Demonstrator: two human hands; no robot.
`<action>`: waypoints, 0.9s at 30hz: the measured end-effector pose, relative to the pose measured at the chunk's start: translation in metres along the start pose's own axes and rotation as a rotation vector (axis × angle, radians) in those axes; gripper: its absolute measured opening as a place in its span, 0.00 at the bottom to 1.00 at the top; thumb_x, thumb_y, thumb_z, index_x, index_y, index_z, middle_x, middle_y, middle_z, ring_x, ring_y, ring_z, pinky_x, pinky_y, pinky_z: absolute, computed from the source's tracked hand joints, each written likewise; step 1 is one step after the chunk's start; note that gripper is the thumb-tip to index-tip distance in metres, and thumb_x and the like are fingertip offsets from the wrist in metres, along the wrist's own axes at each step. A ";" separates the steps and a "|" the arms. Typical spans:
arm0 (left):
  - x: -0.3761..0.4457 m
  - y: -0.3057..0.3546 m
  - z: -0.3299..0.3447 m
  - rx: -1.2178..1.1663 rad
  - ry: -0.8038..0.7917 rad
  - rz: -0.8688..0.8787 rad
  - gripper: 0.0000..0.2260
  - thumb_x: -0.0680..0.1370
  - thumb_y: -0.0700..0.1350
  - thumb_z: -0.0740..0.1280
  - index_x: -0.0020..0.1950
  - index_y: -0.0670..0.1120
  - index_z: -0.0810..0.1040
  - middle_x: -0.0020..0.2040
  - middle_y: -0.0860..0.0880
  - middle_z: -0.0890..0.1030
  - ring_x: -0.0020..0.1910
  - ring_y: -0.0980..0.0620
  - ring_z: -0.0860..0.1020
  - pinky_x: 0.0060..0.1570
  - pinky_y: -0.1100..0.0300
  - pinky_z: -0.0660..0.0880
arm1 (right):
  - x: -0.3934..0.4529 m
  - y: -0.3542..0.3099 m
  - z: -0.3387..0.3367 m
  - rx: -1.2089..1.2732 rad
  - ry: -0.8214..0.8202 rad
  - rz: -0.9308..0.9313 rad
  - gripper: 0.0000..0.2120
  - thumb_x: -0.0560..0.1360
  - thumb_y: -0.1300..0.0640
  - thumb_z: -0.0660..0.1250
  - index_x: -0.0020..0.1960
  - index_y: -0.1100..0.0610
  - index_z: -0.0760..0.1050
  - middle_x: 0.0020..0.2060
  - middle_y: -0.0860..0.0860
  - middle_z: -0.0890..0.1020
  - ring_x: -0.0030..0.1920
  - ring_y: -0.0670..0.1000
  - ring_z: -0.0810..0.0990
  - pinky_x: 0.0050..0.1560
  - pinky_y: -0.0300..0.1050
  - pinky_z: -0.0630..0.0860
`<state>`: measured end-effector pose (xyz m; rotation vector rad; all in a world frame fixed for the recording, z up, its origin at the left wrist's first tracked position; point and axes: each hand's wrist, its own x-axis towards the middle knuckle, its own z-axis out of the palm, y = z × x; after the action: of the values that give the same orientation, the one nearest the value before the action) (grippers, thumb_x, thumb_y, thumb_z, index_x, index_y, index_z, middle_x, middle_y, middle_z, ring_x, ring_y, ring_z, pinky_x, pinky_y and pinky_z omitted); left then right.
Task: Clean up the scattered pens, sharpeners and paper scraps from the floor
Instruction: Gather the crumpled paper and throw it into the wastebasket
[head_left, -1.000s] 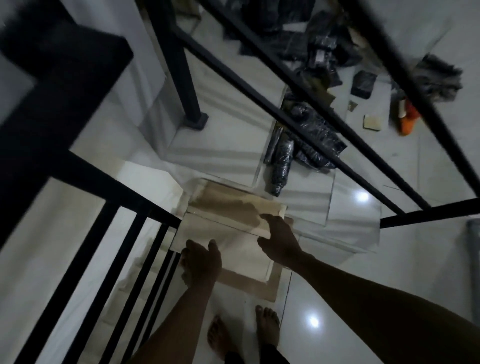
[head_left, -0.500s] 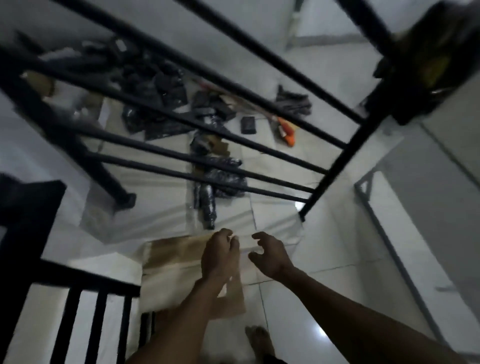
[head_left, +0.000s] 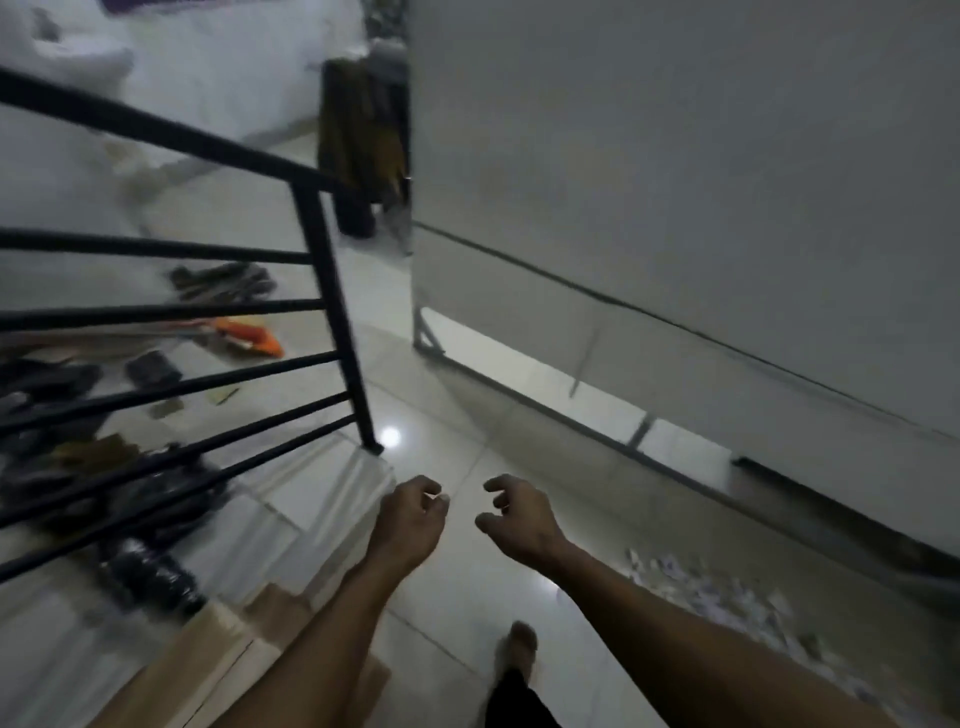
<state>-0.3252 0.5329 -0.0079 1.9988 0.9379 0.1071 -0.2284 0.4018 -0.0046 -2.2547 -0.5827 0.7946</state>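
Paper scraps (head_left: 722, 592) lie heaped on the tiled floor (head_left: 467, 587) at 4 o'clock, just beside the foot of a grey cabinet (head_left: 675, 208). No pens or sharpeners can be made out. Both hands hang over the floor mid-frame, well apart from the scraps. The left hand (head_left: 410, 525) has a narrow grip, fingers loosely curled, holding nothing; the right hand (head_left: 514, 519) likewise. A black railing (head_left: 332, 291) stands at 10 o'clock, a bare foot (head_left: 519, 644) at 6.
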 end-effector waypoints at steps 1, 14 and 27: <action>-0.001 0.009 0.011 0.010 -0.033 0.031 0.11 0.78 0.47 0.65 0.58 0.44 0.78 0.50 0.45 0.82 0.47 0.48 0.80 0.50 0.54 0.78 | -0.008 0.013 -0.011 0.020 0.035 0.030 0.24 0.72 0.56 0.69 0.67 0.55 0.72 0.58 0.55 0.79 0.53 0.48 0.76 0.48 0.38 0.71; -0.022 0.108 0.185 0.160 -0.403 0.206 0.12 0.78 0.48 0.64 0.59 0.45 0.77 0.50 0.47 0.81 0.46 0.50 0.81 0.51 0.55 0.78 | -0.079 0.181 -0.111 0.220 0.254 0.335 0.23 0.72 0.56 0.69 0.67 0.54 0.72 0.59 0.54 0.77 0.52 0.48 0.76 0.47 0.38 0.71; 0.000 0.107 0.345 0.250 -0.524 0.056 0.10 0.77 0.45 0.67 0.56 0.43 0.79 0.46 0.46 0.81 0.45 0.46 0.81 0.49 0.57 0.76 | -0.055 0.338 -0.158 0.265 0.185 0.516 0.23 0.72 0.57 0.70 0.66 0.54 0.72 0.56 0.55 0.79 0.54 0.51 0.77 0.50 0.40 0.72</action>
<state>-0.1225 0.2611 -0.1312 2.1259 0.5757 -0.5041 -0.0994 0.0708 -0.1319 -2.2147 0.1962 0.8344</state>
